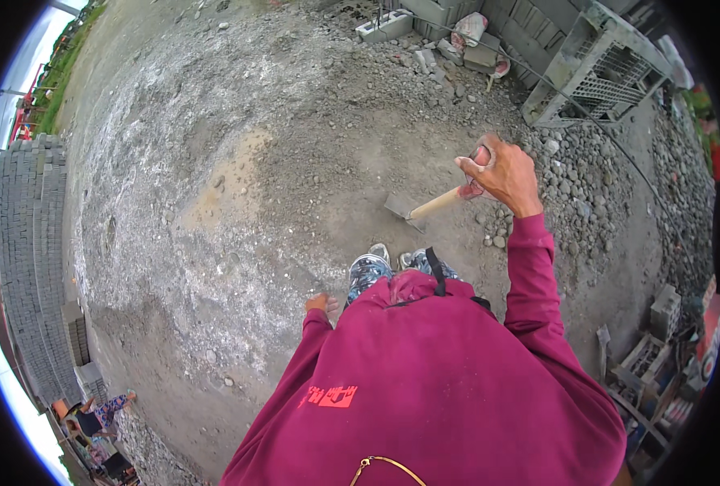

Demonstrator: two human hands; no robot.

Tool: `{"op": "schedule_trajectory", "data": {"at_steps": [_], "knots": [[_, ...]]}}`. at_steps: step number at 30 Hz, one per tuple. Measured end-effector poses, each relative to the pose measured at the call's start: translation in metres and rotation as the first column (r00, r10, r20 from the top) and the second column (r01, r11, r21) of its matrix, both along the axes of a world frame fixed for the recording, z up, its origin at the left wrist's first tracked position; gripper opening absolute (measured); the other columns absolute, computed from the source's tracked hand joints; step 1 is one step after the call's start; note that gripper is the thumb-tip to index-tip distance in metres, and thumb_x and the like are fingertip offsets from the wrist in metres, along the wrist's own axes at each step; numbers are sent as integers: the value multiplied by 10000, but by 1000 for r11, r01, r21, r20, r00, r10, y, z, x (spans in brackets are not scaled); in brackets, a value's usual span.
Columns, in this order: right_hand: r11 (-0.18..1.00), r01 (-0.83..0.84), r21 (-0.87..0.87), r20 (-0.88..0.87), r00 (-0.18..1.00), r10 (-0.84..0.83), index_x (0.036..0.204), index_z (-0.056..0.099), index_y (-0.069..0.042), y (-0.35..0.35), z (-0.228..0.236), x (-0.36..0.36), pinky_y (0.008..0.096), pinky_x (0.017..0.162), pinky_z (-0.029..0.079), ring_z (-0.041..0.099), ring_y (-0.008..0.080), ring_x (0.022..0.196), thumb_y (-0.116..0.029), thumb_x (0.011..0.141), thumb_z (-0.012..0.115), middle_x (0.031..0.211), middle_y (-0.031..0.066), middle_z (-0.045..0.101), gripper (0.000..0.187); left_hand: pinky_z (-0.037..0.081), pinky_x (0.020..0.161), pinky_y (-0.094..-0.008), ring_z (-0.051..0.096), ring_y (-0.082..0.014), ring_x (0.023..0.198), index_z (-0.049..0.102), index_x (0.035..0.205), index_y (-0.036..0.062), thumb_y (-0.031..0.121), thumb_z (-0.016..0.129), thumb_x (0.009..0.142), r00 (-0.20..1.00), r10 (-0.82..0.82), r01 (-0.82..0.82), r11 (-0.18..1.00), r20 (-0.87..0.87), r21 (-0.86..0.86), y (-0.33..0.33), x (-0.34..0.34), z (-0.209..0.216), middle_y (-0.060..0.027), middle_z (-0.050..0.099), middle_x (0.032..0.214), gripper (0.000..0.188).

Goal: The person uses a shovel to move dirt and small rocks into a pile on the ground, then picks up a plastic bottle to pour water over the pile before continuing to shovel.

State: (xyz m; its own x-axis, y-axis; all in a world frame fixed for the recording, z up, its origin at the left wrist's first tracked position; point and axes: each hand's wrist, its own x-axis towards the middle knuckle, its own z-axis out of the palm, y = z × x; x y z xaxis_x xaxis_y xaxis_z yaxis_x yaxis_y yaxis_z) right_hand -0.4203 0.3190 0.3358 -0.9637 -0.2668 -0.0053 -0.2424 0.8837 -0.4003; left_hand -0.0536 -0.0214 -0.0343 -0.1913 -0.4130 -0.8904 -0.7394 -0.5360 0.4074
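My right hand [503,173] is closed around the red grip at the top of a shovel [437,202]. Its pale wooden shaft slants down to the left, and the grey metal blade rests on the dirt just beyond my shoes [380,253]. By my left hip hangs my left hand [322,304], with no tool visible in it. The fingers look loosely apart, though my maroon shirt covers part of that side.
Grey gravelly ground [173,178] with whitish powder spreads to the left. Rubble [578,190] lies to the right, below a mesh-sided crate [599,69]. Stacked blocks [32,259] stand far left, with another person [96,415] near them. Timber pieces [643,356] lie lower right.
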Motion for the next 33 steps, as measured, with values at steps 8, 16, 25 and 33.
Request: {"op": "schedule_trajectory", "data": {"at_steps": [8, 16, 25, 33], "knots": [[993, -119, 2, 121, 986, 118, 773, 557, -36, -68, 2, 16, 435, 615, 485, 624, 328, 652, -370, 741, 658, 632, 127, 618, 350, 542, 561, -425, 641, -281, 671, 493, 1099, 63, 230, 528, 828, 974, -206, 212, 975, -93, 64, -26, -133, -20, -165, 641, 889, 320], [961, -255, -104, 181, 946, 270, 811, 508, 20, -85, -9, -5, 475, 617, 451, 581, 423, 679, -312, 781, 626, 706, 227, 588, 353, 535, 593, -436, 610, -257, 712, 472, 1020, 95, 325, 568, 800, 877, -455, 479, 806, -153, 346, 107, -317, 42, -148, 618, 884, 333], [821, -338, -460, 315, 803, 506, 1003, 521, 41, 14, -9, -91, 471, 656, 467, 600, 417, 735, -266, 812, 608, 778, 224, 615, 372, 529, 602, -430, 595, -258, 689, 464, 993, 89, 314, 589, 773, 924, -300, 377, 812, -236, 444, 226, -429, 24, -139, 603, 852, 338], [714, -438, -547, 241, 734, 635, 1090, 519, -27, 87, -20, -167, 436, 637, 483, 618, 379, 761, -325, 805, 636, 888, 191, 632, 429, 525, 610, -425, 582, -259, 669, 457, 969, 85, 304, 607, 749, 973, -58, 154, 883, -224, 443, 249, -469, 21, -130, 589, 823, 345]]}}
